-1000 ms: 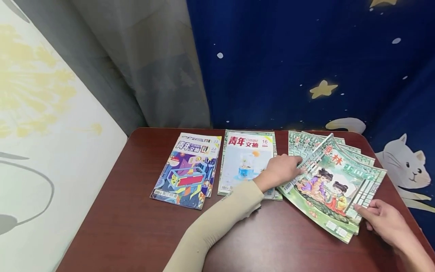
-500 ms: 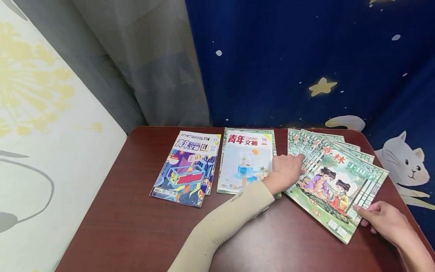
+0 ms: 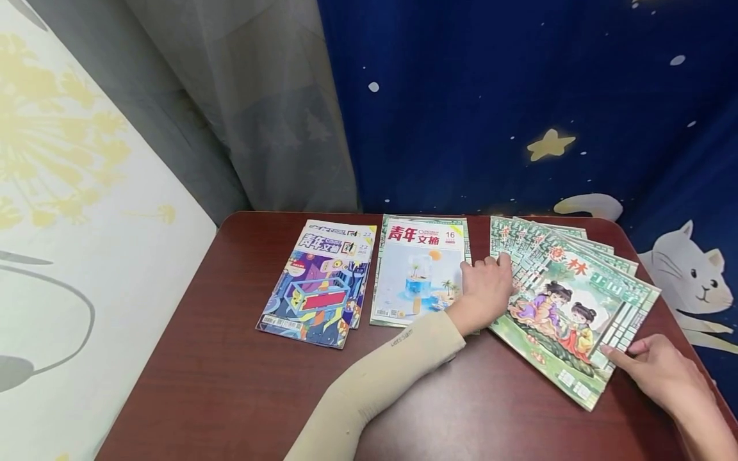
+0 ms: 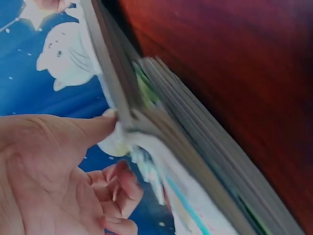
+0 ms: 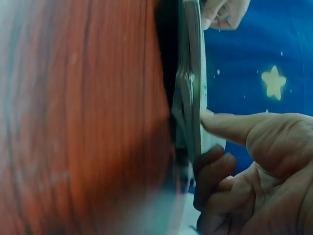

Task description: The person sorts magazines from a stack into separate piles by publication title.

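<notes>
In the head view, a green magazine [image 3: 565, 320] with two cartoon children lies tilted on top of several fanned green magazines [image 3: 507, 235] at the right of the table. My left hand [image 3: 485, 291] is at its left edge; the left wrist view shows the thumb [image 4: 100, 129] against the edge and the other fingers curled beside it. My right hand [image 3: 663, 371] pinches the lower right edge, thumb [image 5: 230, 126] on the cover and fingers curled under. Below my left hand lies a white magazine [image 3: 412, 275], partly covered, on a green-edged one.
At the left of the dark red table [image 3: 219, 384] lie two overlapping purple magazines [image 3: 317, 294]. A blue star-patterned curtain [image 3: 461, 115] and a grey curtain [image 3: 277, 128] hang behind the table, with a white patterned surface [image 3: 75, 224] at left.
The top green magazine's raised upper left corner has come down flatter onto the fan, and its lower edges now line up. My left hand has shifted slightly; my right hand keeps its place.
</notes>
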A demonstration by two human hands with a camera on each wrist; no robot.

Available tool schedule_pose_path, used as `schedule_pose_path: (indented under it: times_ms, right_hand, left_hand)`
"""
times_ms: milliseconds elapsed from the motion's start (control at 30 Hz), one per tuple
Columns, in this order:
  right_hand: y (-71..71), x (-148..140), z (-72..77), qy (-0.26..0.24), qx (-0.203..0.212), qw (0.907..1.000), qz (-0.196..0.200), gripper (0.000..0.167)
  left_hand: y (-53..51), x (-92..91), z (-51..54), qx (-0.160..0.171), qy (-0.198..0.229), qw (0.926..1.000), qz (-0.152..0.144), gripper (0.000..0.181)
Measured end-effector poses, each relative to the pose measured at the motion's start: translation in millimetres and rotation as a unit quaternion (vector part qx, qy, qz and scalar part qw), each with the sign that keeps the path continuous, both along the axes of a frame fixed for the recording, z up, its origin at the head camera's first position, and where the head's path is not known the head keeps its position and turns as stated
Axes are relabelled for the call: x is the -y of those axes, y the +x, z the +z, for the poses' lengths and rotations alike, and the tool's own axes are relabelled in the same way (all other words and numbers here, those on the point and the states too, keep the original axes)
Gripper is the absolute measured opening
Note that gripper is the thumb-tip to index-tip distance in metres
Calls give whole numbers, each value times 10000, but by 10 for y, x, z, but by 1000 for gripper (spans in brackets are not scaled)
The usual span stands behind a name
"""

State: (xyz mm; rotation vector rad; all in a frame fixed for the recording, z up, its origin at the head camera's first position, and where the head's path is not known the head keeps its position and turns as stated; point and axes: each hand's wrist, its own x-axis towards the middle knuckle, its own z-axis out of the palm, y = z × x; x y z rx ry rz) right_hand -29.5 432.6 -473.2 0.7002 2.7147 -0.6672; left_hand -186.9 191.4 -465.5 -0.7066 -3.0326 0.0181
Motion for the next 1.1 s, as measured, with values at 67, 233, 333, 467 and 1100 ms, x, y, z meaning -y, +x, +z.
schedule_pose_path:
  times_ms: [67,233,333,467,1100]
  right_hand:
    - [8,54,25,285,-151,9994,-107,54]
    - [11,287,81,640,-534,9965,31,50]
    - [-29,475,85,703,-924,9925,371,36]
    - [-119,759,63,598,-1539,9824,868,23]
    - [-966,1477,245,-246,-939,9566,2748,51]
  left_hand:
    - [47,34,6,-30,49,10000,-75,49]
    - [117,215,37,460,319,9983,-138,61]
    - [68,430,39,790,528,9952,-219,65]
    - [-70,807,63,901,770,9925,-302,62]
    - [-595,2035,149,875,1255,9771,1478,49]
